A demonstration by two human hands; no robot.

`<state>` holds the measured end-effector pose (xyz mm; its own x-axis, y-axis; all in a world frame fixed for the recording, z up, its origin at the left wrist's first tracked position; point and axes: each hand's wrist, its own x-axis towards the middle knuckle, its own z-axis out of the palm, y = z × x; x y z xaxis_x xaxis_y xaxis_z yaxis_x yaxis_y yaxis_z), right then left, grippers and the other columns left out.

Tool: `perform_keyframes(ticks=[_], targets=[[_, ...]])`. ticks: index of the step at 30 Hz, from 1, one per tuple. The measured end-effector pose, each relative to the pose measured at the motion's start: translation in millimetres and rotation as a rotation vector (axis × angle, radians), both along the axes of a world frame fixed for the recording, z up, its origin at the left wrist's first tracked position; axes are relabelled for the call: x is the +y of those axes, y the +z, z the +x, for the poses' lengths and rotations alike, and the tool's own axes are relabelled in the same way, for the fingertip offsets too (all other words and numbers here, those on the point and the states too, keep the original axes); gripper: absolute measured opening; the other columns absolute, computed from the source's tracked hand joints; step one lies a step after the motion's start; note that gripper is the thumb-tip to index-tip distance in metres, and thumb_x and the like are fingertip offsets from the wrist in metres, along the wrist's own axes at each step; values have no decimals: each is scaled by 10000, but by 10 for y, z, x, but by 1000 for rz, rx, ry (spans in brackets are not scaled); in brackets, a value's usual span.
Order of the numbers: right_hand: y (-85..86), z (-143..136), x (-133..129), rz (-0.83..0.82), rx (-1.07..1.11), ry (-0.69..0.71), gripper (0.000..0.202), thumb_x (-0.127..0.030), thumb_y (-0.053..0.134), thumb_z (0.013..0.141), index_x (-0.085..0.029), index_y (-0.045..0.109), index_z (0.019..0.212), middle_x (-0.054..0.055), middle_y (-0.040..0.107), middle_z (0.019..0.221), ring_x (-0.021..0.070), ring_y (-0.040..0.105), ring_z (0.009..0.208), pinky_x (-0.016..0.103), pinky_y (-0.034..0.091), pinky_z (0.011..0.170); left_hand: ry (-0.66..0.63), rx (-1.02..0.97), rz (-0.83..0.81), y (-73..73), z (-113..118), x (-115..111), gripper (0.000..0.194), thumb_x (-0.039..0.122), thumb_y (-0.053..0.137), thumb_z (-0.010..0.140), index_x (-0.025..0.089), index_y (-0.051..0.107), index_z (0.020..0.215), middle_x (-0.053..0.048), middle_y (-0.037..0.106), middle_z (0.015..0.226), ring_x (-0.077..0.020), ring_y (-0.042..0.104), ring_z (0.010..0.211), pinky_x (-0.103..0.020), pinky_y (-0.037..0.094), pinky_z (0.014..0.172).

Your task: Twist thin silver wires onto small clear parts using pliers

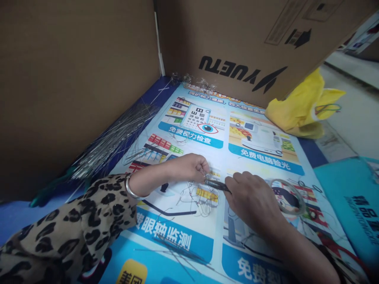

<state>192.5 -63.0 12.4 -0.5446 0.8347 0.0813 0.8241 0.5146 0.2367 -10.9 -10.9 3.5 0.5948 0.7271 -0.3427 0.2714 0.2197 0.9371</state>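
Note:
My right hand [251,197] is closed around the handles of dark metal pliers [217,184], whose jaws point left. At the jaw tips, my left hand [196,167] pinches a piece of thin wire [207,177]; the jaws meet the wire close to the fingertips. Below the hands lies a tangle of bent wire [201,203] on the printed poster sheet [225,154]. Several straight loose wires [180,250] are scattered nearer to me. The pliers' handles are mostly hidden in my right hand.
A bundle of thin straight wires [115,134] lies at left beside a cardboard wall [74,79]. Another cardboard panel [237,39] stands behind, with small wire pieces [204,83] along its foot. To the right are a clear tape roll [301,203], a yellow bag [302,110] and a turquoise package [340,185].

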Motion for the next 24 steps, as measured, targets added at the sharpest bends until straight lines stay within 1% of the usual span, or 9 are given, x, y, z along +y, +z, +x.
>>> perform_keyframes(ticks=[5,11,16,24], targets=[[6,-9,2,59,-1,26,112,-177,558,752,-211,545,646,30,540,641,183,424,651,313,177,591,-33,12,-5,-16,-7,10,226,45,581,583,141,533,781,34,575,626,-86,521,566,-204,389,548],[3,-15,-6,61,-22,44,126,-139,533,758,-205,552,652,42,540,645,186,410,659,318,172,592,-58,7,-5,-47,-9,23,228,74,589,574,152,525,778,45,555,588,-90,512,542,-211,394,548],[29,-34,-16,79,-47,47,143,-114,516,766,-199,555,656,54,538,649,189,405,658,322,166,584,-49,3,-25,-48,-5,24,248,69,590,559,155,520,781,50,544,574,-91,500,531,-217,392,552],[20,-43,-7,22,-89,26,135,-130,503,779,-205,557,680,52,544,655,191,428,642,312,145,562,-42,20,-8,-47,-1,17,235,64,572,571,143,537,789,42,540,590,-86,487,532,-209,385,538]])
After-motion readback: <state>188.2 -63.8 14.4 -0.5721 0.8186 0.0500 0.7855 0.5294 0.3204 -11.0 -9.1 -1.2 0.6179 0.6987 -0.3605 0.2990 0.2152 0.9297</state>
